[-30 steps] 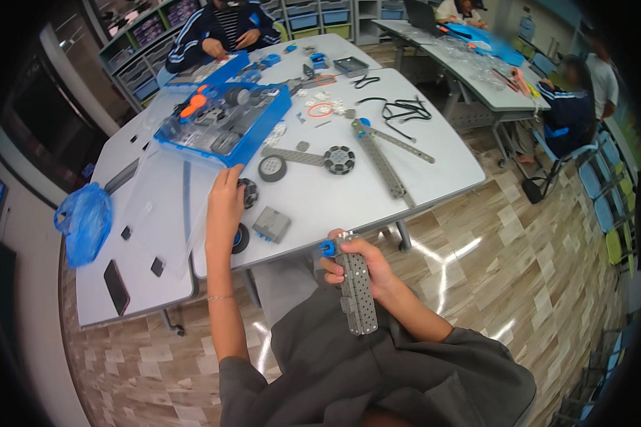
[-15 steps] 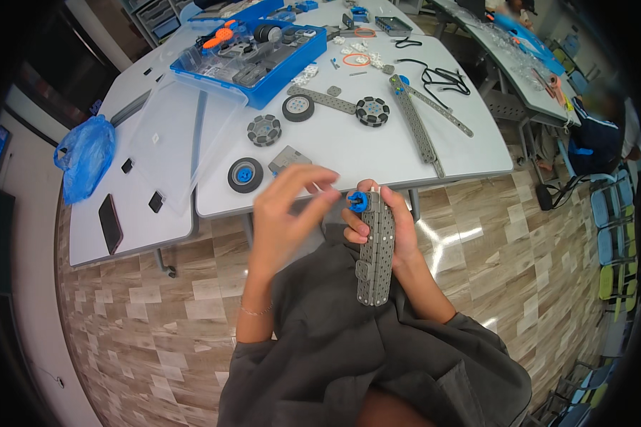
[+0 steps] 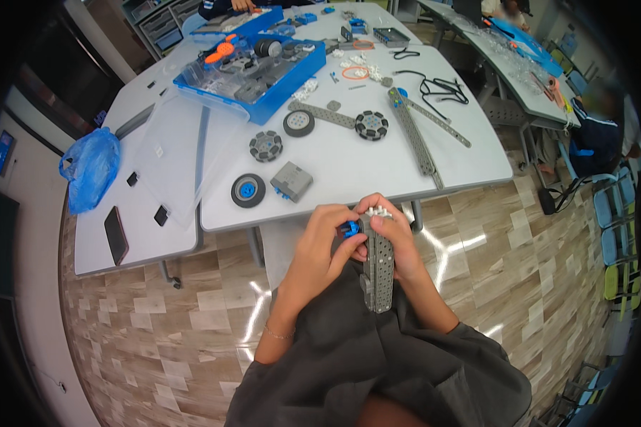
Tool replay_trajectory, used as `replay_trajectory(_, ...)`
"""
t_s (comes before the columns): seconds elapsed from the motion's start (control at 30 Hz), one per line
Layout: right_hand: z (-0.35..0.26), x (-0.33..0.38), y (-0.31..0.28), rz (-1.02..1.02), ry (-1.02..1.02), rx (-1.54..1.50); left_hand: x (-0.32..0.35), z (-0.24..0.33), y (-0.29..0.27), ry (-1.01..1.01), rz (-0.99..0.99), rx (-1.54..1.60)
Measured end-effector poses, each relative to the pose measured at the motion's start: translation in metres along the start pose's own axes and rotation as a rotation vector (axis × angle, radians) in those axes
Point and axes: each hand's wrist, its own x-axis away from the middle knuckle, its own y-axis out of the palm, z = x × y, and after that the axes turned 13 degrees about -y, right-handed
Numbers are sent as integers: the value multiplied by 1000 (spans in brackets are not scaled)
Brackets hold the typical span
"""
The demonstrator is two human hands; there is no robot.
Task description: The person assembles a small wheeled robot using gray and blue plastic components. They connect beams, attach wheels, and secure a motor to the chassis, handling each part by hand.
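Above my lap, my right hand [image 3: 400,242] is wrapped round the upper part of a grey perforated beam assembly [image 3: 379,281], which points down toward me. White toothed pieces [image 3: 379,211] stick out at its top end. On the assembly's left side sits a blue connector piece [image 3: 350,228]. The thumb and fingers of my left hand [image 3: 319,249] close round that blue piece; part of it is hidden by them. Nearest on the table are a grey block-shaped module [image 3: 292,181] with blue pegs and a wheel [image 3: 248,191] with a blue hub.
A blue parts box [image 3: 263,107] stands on the white table [image 3: 335,167]. More wheels [image 3: 266,146], long grey beams [image 3: 414,135] and black cables [image 3: 441,87] lie around it. At the left are a phone [image 3: 116,235] and a blue plastic bag [image 3: 92,171]. Another person's hand [image 3: 243,6] shows at the far end.
My left hand has come in from the air beside the assembly and closed on the blue connector piece. The assembly has turned somewhat and moved slightly lower in my right hand.
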Motion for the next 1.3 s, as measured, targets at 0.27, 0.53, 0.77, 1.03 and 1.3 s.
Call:
replay_trajectory(0.27, -12, 0, 1, -121, -15, 354, 12, -7, 9, -170, 58, 169)
replay_trajectory(0.53, -14, -1, -21, -267, 126, 404, 33, -21, 28, -496, -98, 640)
replay_trajectory(0.77, 35, 13, -71, -172, 275, 471, 55, -78, 77, -654, -78, 783)
replay_trajectory(1.03, 88, 15, -109, 98, 493, 342, 66, -138, 114, -971, -44, 955)
replay_trajectory(1.3, 83, 15, -101, 152, 535, 284, 66, -138, 110, -1012, -88, 1009)
